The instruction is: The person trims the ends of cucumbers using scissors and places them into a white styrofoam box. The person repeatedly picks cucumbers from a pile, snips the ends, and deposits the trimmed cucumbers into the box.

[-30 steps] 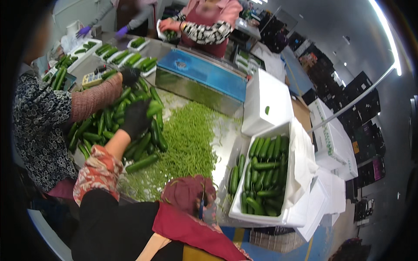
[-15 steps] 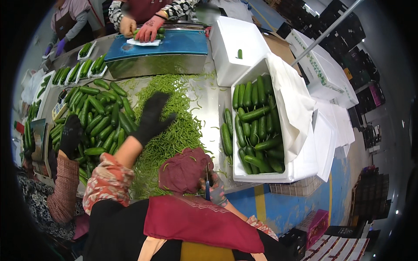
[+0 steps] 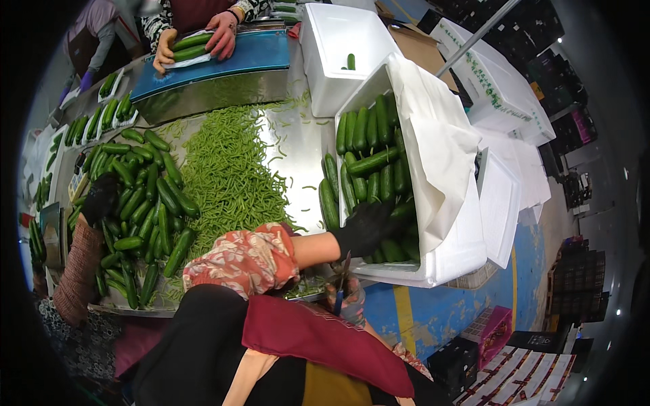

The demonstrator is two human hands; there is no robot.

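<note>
My left hand (image 3: 365,231), in a black glove with a floral sleeve, reaches across to the right into the white foam box (image 3: 440,267) of cucumbers. It rests against the cucumbers (image 3: 374,162) near the box's front end; its fingers blend into dark shadow, so their grip does not show. Below that wrist my right hand (image 3: 353,303), in a patterned grey glove, closes around a slim bladed tool (image 3: 340,294) with a blue handle, its tip pointing up. Two cucumbers (image 3: 329,203) lie on the metal table beside the box.
Small green peppers (image 3: 233,169) spread across the table's middle. Left of them is a cucumber heap (image 3: 145,203), touched by a co-worker's black-gloved hand (image 3: 101,197). Another co-worker's hands (image 3: 221,34) hold a tray of cucumbers at the blue-topped stand (image 3: 257,51). A second foam box (image 3: 332,40) stands behind.
My left hand has swung from above the peppers down and right into the foam box. The maroon cloth is now mostly hidden by my sleeve. The far co-worker's hands have spread apart.
</note>
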